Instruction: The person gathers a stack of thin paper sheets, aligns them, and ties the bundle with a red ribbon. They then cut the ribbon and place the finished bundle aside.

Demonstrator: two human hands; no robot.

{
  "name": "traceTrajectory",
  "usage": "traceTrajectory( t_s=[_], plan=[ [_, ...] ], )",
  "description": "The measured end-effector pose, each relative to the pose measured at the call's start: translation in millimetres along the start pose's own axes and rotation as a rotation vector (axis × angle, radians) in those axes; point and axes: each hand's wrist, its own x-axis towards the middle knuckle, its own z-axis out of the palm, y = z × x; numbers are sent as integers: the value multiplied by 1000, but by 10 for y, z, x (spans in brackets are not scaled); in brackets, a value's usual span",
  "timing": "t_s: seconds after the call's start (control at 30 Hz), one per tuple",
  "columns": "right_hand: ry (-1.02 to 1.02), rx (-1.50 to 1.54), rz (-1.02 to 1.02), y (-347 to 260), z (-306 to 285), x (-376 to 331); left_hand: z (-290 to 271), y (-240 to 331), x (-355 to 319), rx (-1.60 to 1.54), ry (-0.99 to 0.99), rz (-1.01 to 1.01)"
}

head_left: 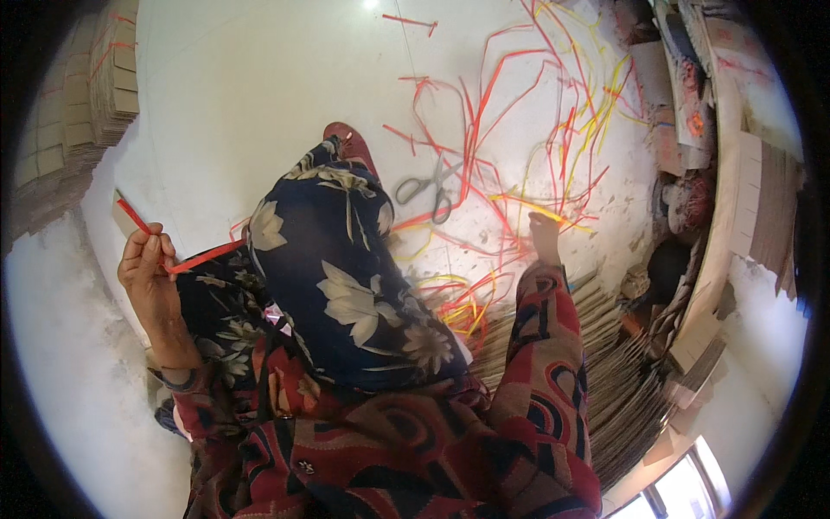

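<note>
My left hand (pixel 149 275) is out to the left, with its thumb and fingers pinched on a red plastic strap (pixel 204 257). One end of that strap sticks up past the fingertips; the rest runs right toward my knee. On the right, my right hand (pixel 545 235) reaches down to the floor beside a yellow strap (pixel 543 210). Its fingers are small and blurred, so I cannot tell whether they grip it. A pair of grey-handled scissors (pixel 440 208) lies on the floor between my foot and that hand. Loose red straps (pixel 472 138) are tangled around the scissors.
My bent leg in flowered trousers (pixel 324 259) fills the middle. Stacked flat cardboard (pixel 112 82) stands at the far left, and more sheets (pixel 605 363) lie beside my right arm. Boxes and clutter (pixel 683 130) line the right side. A tangle of red and yellow straps (pixel 467 316) lies near my knee.
</note>
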Motion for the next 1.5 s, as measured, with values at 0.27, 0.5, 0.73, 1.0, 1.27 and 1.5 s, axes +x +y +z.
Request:
traceTrajectory(
  t_s=[0.27, 0.5, 0.73, 1.0, 1.27, 1.5],
  plan=[
    [-394, -205, 215, -677, 776, 162, -64, 54, 11, 86, 11, -26],
    [-472, 393, 655, -726, 98, 196, -93, -4, 25, -25, -19, 35],
    [-381, 536, 286, -2369, -1605, 180, -143, 187, -60, -233, -68, 181],
    [-8, 549, -145, -3226, -2561, -156, -7, 544, -325, -258, -131, 433],
    [-98, 795, -313, -4642, -2436, -444, 127, 911, -790, -256, -110, 403],
    [-481, 581, -529, -5806, -1643, -1143, 446, 1037, -1257, -330, -105, 429]
  ],
)
